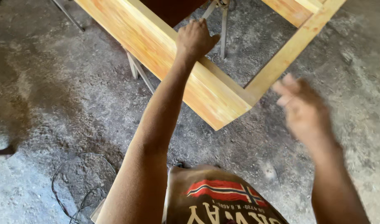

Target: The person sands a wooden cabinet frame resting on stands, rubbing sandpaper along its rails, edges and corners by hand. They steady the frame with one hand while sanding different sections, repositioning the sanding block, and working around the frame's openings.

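A pale yellow wooden frame lies across metal legs, its corner pointing toward me. My left hand rests on top of the frame's wide board, fingers curled over the inner edge. My right hand is blurred in the air just right of the frame's corner, fingers apart and holding nothing. A narrower rail of the frame runs up to the right from the corner.
Thin metal legs stand under the frame, with another pair further back. A dark cable loops on the rough grey concrete floor at lower left. A dark red panel shows inside the frame.
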